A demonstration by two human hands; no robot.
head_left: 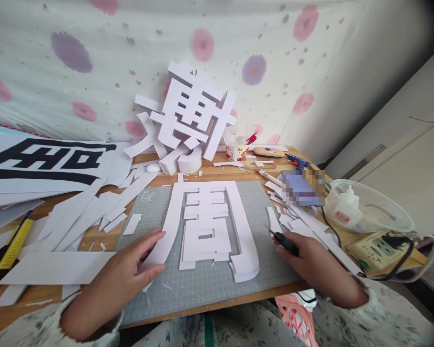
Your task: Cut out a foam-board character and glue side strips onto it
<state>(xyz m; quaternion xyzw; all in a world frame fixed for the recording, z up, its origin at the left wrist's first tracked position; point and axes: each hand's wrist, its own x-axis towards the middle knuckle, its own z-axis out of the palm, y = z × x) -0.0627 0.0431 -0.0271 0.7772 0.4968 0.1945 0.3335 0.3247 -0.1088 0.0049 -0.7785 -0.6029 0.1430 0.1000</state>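
Apparently steadied white character (pixel 207 246) flat on cutting mat (pixel 166 295) with left hand (pixel 137 258), by pinching grip on lower-left stroke (pixel 167 238) (likely against sliding). Held black-handled tool (pixel 286 244) with right hand (pixel 305 250), in wrapped grip, off to character's right, presumably not to nick it.

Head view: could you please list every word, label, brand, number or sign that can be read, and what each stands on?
"周": the shape of the white cut-out itself.
"周": printed black on the paper sheet, turned sideways.
Too small or blurred to read: print on the cutting mat, paper tub, tan oval item, bottle and socket block.
Unclear: the leaning white cut-outs, which overlap.
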